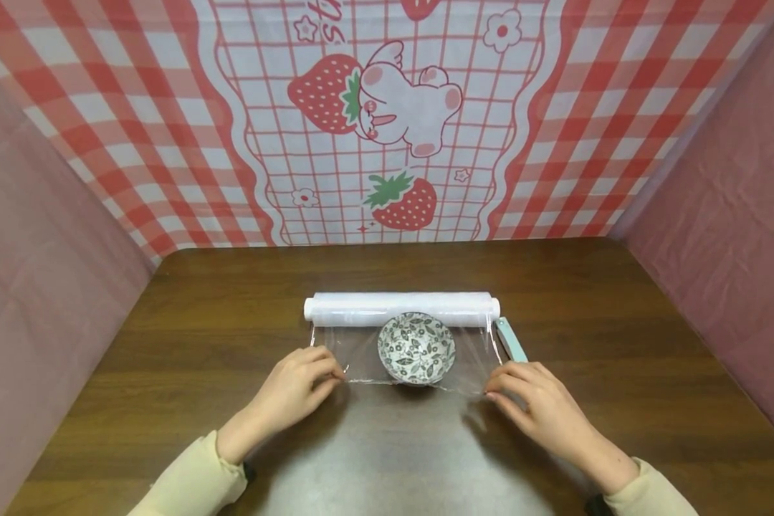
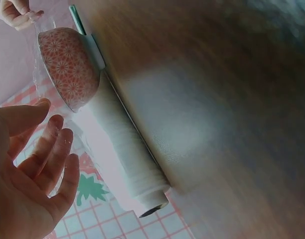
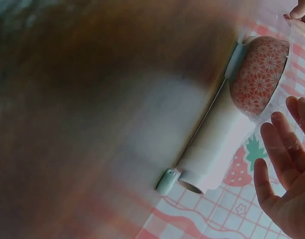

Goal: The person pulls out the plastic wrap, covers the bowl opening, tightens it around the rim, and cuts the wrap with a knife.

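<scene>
A small bowl point(image 1: 416, 349) with dark leaf sprigs inside stands near the middle of the table; its red flower-patterned outside point(image 2: 70, 67) shows in the left wrist view. Right behind it lies a white roll of cling film point(image 1: 400, 309). A clear sheet of cling film point(image 1: 355, 355) runs from the roll toward the person and lies over the bowl's mouth. My left hand point(image 1: 297, 387) pinches the sheet's near left corner between thumb and fingers. Opposite it, the right hand point(image 1: 542, 405) pinches the near right corner. Both hands are apart from the bowl.
A pale green box cutter point(image 1: 511, 341) lies at the roll's right end, close to the right hand. The brown wooden table point(image 1: 232, 287) ends at a red-and-white strawberry cloth point(image 1: 400, 201) behind. Pink cloth walls point(image 1: 716, 179) flank it.
</scene>
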Tool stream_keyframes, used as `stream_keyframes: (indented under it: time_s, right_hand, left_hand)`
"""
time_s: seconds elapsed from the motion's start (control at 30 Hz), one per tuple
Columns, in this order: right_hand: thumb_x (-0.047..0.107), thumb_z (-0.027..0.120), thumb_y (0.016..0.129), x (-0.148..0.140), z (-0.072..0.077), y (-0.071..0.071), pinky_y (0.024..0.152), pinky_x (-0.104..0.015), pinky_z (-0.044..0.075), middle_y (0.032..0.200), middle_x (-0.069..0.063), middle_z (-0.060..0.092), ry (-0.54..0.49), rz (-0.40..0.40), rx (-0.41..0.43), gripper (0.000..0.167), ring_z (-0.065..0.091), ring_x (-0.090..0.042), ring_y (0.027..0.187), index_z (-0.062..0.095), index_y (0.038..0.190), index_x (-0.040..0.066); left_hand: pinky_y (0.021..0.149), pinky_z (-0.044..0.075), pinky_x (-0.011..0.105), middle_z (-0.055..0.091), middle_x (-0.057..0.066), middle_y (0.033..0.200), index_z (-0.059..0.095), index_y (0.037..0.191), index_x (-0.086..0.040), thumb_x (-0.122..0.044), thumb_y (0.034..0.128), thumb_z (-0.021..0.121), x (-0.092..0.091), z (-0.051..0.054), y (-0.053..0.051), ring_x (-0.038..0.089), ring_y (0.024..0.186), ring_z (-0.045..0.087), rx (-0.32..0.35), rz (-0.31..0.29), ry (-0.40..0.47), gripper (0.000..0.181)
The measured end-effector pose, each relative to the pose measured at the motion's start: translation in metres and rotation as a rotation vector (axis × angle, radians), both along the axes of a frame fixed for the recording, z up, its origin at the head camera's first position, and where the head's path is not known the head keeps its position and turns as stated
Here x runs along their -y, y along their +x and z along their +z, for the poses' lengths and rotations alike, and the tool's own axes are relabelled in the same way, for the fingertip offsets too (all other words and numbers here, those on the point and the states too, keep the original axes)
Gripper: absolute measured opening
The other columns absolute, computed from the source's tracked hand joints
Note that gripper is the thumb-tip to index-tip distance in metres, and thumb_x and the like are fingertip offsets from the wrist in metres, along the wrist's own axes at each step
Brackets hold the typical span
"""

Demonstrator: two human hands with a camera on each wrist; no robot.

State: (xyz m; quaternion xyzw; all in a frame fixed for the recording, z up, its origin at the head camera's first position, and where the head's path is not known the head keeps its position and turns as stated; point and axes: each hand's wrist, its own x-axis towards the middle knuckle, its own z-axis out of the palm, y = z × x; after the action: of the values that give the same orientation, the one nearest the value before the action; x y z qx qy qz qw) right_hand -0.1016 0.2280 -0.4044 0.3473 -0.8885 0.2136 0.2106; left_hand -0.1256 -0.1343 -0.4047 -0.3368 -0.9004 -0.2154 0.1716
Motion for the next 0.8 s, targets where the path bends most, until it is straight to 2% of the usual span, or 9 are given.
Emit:
stream_keyframes:
  time_s: [0.17,0.43,0.67,0.8]
  right_hand:
    - [0.017,0.069,0.076,-0.0006,-0.0004,-0.0003,0.078,-0.022,0.034,0.090,0.012,0.062,0.012,0.003,0.013,0.010,0.057,-0.010,0.085,0.065,0.085,0.021]
    - [0.014,0.068,0.077,-0.0021,0.0009,0.0019,0.081,-0.023,0.037,0.089,0.014,0.062,-0.019,-0.014,0.041,0.013,0.056,-0.009,0.086,0.063,0.086,0.022]
    - [0.018,0.070,0.074,-0.0039,-0.0022,0.0025,0.084,-0.026,0.036,0.088,0.012,0.063,0.005,0.013,0.021,0.012,0.057,-0.011,0.088,0.065,0.083,0.023]
    - [0.021,0.068,0.077,-0.0039,-0.0034,0.0023,0.084,-0.027,0.036,0.087,0.015,0.062,0.022,0.044,0.002,0.005,0.057,-0.008,0.086,0.065,0.081,0.022]
  left_hand:
    - [0.069,0.045,0.025,0.060,-0.014,0.082,0.066,0.079,-0.024,-0.015,0.0737,0.072,0.0006,-0.0004,0.0007,0.003,0.079,0.056,0.013,0.001,0.014,0.012]
    - [0.071,0.045,0.024,0.059,-0.016,0.081,0.065,0.081,-0.022,-0.014,0.0757,0.071,0.0016,0.0009,0.0036,0.000,0.077,0.055,0.071,-0.010,0.110,0.011]
    - [0.071,0.045,0.027,0.059,-0.013,0.081,0.067,0.078,-0.024,-0.017,0.0737,0.070,0.0027,0.0001,0.0058,0.006,0.078,0.056,0.050,-0.067,-0.009,0.009]
    - [0.072,0.043,0.028,0.059,-0.014,0.083,0.067,0.078,-0.026,-0.018,0.0732,0.071,0.0024,-0.0021,0.0056,0.007,0.081,0.056,0.054,-0.079,-0.064,0.010]
